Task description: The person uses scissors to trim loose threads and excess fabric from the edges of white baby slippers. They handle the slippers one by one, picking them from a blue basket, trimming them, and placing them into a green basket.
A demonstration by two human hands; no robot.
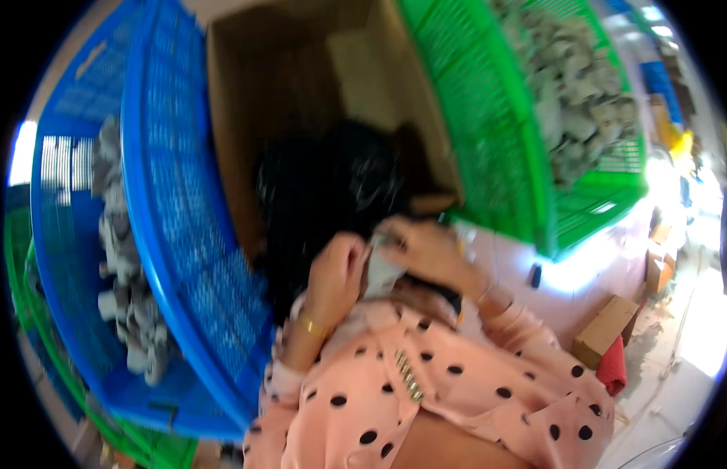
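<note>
Close to my body, a pale grey-white piece [384,272] sits between my two hands; its kind is too blurred to tell. My right hand [430,252] comes over it from the right with fingers curled onto its upper part. My left hand [337,272], a gold bracelet at its wrist, is closed at the left edge of the same piece, its fingertips turned inward. Just beyond my hands lies black plastic sheeting [355,176], partly inside an open cardboard box [394,70].
To the left stands a tall blue plastic basket [136,203] holding many grey-white pieces [132,289]. A green plastic basket [488,117] at the right holds similar pieces [574,94]. A small cardboard box [606,332] and a red cloth-like thing [612,367] lie on the floor at right.
</note>
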